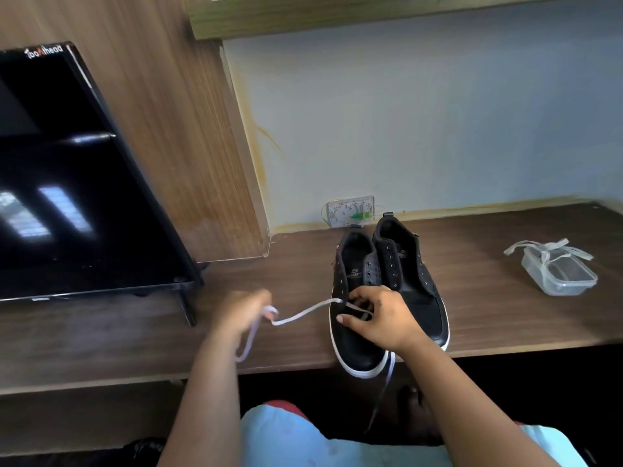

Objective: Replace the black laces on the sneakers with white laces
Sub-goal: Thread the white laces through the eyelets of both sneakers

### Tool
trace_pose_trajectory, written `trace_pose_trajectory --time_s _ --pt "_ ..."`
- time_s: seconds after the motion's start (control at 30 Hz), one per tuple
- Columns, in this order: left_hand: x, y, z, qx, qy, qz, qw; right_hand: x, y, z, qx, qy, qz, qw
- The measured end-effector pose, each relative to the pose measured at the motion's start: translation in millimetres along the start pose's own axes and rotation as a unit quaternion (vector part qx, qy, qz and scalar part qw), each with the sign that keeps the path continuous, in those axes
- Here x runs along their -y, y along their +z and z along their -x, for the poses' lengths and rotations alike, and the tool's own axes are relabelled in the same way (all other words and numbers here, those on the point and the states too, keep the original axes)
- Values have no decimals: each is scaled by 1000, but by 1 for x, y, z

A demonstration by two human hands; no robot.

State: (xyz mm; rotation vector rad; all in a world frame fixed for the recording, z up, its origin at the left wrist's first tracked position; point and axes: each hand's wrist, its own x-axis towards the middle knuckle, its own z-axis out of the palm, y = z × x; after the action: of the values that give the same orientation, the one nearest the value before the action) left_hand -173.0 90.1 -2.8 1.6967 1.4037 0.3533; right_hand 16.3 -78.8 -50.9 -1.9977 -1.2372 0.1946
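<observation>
Two black sneakers with white soles stand side by side on the wooden desk, the left sneaker (354,345) nearer me and the right sneaker (408,264) beside it. Neither shows a black lace. A white lace (303,313) runs from the left sneaker's lowest eyelets out to the left. My left hand (241,313) is closed on that lace end and looks blurred. My right hand (377,318) rests on the left sneaker's front and pinches the lace at the eyelets. Another stretch of lace (389,369) hangs over the desk edge.
A clear plastic container (566,281) with a second white lace (546,247) draped over it sits at the right. A black TV (67,183) on a stand fills the left. A wall socket box (350,210) is behind the sneakers. The desk edge (135,379) runs just before my knees.
</observation>
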Motion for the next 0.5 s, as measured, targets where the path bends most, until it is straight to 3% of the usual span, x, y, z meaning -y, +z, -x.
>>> trace_pose_trajectory --time_s 0.07,0.1,0.2,0.37,0.43,0.5 --pt "-1 25 1 35 63 -279 958 3 -1 0 1 -1 -20 1000" --pt "-6 37 3 21 130 -339 932 4 -2 1 4 3 -39 999" --pt "-22 65 8 -24 273 -296 915 4 -5 2 3 11 -68 998" --pt "-20 86 5 -33 375 -311 873 5 -8 3 0 16 -105 994" --pt "-17 76 3 -66 373 -290 879 5 -9 3 6 26 -112 993" --pt "-11 54 1 -135 300 -261 908 6 -9 3 8 30 -112 993"
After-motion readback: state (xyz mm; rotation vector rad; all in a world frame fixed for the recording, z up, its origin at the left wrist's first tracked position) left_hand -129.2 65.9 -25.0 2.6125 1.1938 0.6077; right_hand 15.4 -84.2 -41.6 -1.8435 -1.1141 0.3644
